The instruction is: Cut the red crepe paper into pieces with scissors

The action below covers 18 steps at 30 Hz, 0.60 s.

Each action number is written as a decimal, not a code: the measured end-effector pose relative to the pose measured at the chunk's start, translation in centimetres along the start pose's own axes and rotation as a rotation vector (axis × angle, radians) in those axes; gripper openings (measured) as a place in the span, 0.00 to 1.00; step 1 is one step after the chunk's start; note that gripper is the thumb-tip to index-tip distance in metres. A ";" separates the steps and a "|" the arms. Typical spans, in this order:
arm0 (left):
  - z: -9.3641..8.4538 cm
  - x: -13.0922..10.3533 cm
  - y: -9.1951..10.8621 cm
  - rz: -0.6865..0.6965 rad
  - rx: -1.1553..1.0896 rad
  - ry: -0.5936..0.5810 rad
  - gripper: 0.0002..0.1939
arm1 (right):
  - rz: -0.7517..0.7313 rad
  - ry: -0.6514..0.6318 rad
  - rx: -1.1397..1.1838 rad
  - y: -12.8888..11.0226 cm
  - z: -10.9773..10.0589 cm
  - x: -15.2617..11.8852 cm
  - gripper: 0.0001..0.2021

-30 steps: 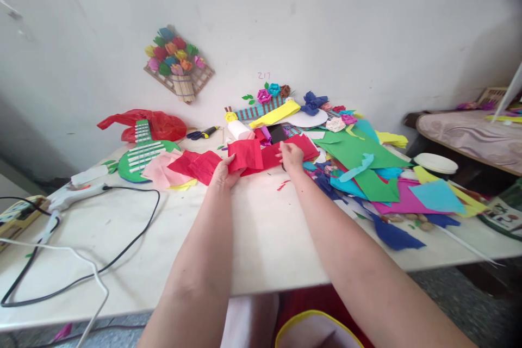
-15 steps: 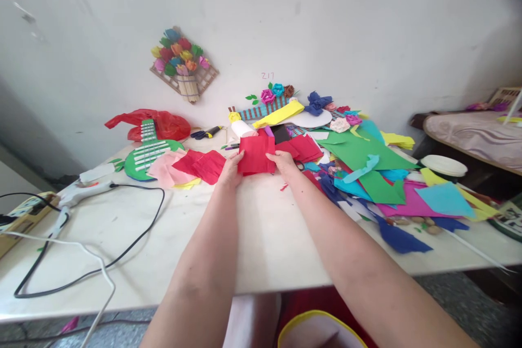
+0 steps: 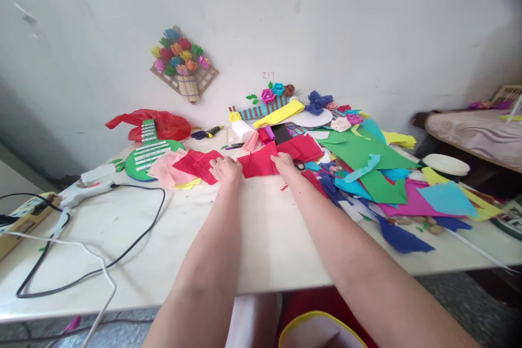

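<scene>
A red sheet of crepe paper (image 3: 258, 163) stretches at a slant between my two hands, low over the table. My right hand (image 3: 282, 163) pinches its right end between thumb and fingers. At its left end my left hand (image 3: 226, 169) is curled, fingers bent down onto red paper; the fingertips are partly hidden. Just left of that hand lie loose red crepe pieces (image 3: 198, 164), overlapping pink paper (image 3: 166, 169). More folded red paper (image 3: 302, 148) lies beyond my right hand, with scissor handles (image 3: 299, 165) partly showing beside it.
A green guitar-shaped craft (image 3: 149, 152) and a white glue gun (image 3: 87, 191) with a looping black cord are at left. Yellow-black pliers (image 3: 207, 132) lie behind. Coloured paper, including a green sheet (image 3: 367, 144), is heaped at right. A paper-flower bouquet (image 3: 181, 57) hangs on the wall.
My left hand has moved left and turned palm down, its fingers now reaching over the red pieces. The red sheet has tilted, its left side lower. My right hand has barely moved.
</scene>
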<state>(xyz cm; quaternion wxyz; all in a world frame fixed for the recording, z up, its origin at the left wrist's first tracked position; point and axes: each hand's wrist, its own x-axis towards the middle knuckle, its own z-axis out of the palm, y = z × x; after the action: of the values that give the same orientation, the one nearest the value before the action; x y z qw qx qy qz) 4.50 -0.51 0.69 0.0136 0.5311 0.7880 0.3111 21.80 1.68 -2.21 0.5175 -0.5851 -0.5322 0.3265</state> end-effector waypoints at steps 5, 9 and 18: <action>0.7 0.0 0.0 0.075 0.074 -0.072 0.15 | 0.004 0.101 -0.305 -0.5 -0.1 0.1 0.06; 0.7 0.1 0.0 0.085 0.075 -0.106 0.16 | -0.021 0.104 -0.419 -1.0 -0.2 -0.1 0.05; 1.1 0.2 0.2 0.113 0.092 -0.121 0.15 | -0.219 0.139 -0.351 -2.4 -0.3 -0.7 0.09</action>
<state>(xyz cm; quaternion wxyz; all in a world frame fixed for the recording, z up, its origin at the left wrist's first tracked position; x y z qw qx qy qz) 4.95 0.23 -0.01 0.0193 0.5928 0.7678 0.2423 21.26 0.73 0.03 0.4755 -0.6260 -0.6044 0.1297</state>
